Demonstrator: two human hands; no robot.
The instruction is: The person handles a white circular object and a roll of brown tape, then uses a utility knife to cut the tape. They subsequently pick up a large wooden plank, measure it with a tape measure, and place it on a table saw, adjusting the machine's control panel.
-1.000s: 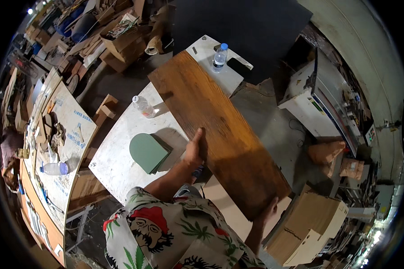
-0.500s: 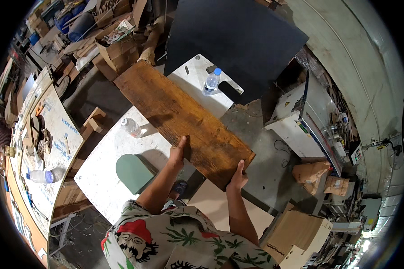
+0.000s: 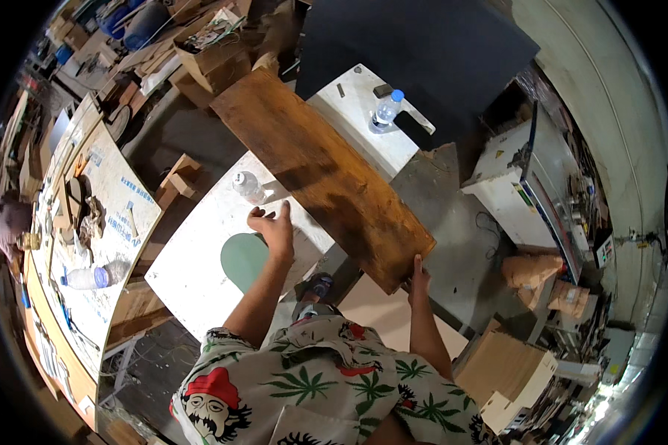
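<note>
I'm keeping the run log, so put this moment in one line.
right hand: grips brown board, near end; left hand: open, off board; clear bottle, green piece: on white table

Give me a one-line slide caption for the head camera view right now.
Right hand holding one end of a brown wooden board; left hand open over a white table.

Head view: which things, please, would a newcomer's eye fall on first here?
Probably the long brown wooden board comes first, slanting across the middle, its lower right end held in the right grip. Next may be the large black panel at the top centre. Then, left of the board, a green round-ended piece lies on the white table.
</note>
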